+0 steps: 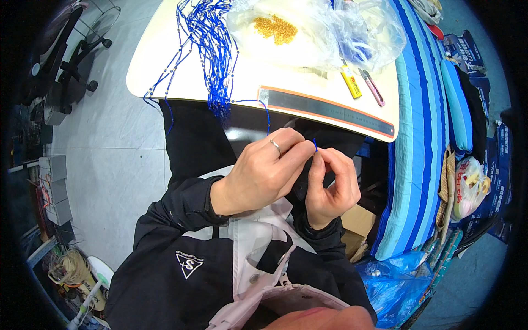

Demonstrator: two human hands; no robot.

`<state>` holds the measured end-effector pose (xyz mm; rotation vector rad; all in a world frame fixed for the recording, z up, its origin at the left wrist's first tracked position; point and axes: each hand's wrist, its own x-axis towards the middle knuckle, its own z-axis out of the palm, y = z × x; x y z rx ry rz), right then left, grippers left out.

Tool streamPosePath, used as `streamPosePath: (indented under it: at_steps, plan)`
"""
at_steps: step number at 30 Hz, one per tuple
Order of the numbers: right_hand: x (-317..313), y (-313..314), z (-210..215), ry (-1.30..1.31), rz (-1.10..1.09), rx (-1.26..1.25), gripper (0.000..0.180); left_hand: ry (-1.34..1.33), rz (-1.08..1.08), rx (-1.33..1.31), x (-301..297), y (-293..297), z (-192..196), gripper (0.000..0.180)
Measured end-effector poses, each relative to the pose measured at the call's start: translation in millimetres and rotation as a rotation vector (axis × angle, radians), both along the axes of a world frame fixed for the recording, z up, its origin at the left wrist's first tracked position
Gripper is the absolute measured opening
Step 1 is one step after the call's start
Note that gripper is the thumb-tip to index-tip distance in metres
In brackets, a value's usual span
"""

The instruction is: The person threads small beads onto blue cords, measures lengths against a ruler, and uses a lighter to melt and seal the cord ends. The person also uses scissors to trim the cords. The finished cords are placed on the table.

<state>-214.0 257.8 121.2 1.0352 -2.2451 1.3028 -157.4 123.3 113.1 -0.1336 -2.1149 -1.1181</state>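
Both hands meet above my lap, just in front of the table edge. My left hand, with a ring on one finger, pinches a thin blue cord. Against its fingertips, my right hand pinches the same cord between thumb and forefinger. A short blue end sticks up where the fingertips meet. From the table, one strand hangs over the edge toward my left hand. It comes from a bundle of blue cords dotted with small beads, draped across the table and over its front edge.
The white table bears a clear plastic bag with golden beads, a dark ruler with an orange border, a yellow stick-shaped item and a slim pink tool. A blue-striped mattress adjoins the right side; a cardboard box sits below.
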Motion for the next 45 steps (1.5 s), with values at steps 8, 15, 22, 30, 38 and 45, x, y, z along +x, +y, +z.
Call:
streamPosePath:
  at_steps: [8, 15, 22, 30, 38, 45]
  plan:
    - [-1, 3, 0, -0.046, -0.023, 0.001, 0.016, 0.084, 0.029, -0.112, -1, -5, -4, 0.032]
    - [-1, 3, 0, -0.04, -0.011, 0.007, 0.014, 0.109, -0.025, -0.198, -2, -10, -7, 0.036]
    - [-1, 3, -1, -0.041, -0.002, 0.03, 0.015, 0.096, -0.085, -0.388, 0, -18, -2, 0.036]
    - [1, 0, -2, -0.094, -0.009, -0.036, 0.013, -0.028, -0.1, 0.149, -4, -8, -9, 0.017]
    - [1, 1, -3, -0.115, -0.02, -0.063, 0.013, 0.073, -0.005, 0.123, -4, -8, -13, 0.019]
    - [2, 1, -2, -0.071, 0.008, -0.035, 0.013, 0.165, -0.053, -0.211, -3, -17, -10, 0.042]
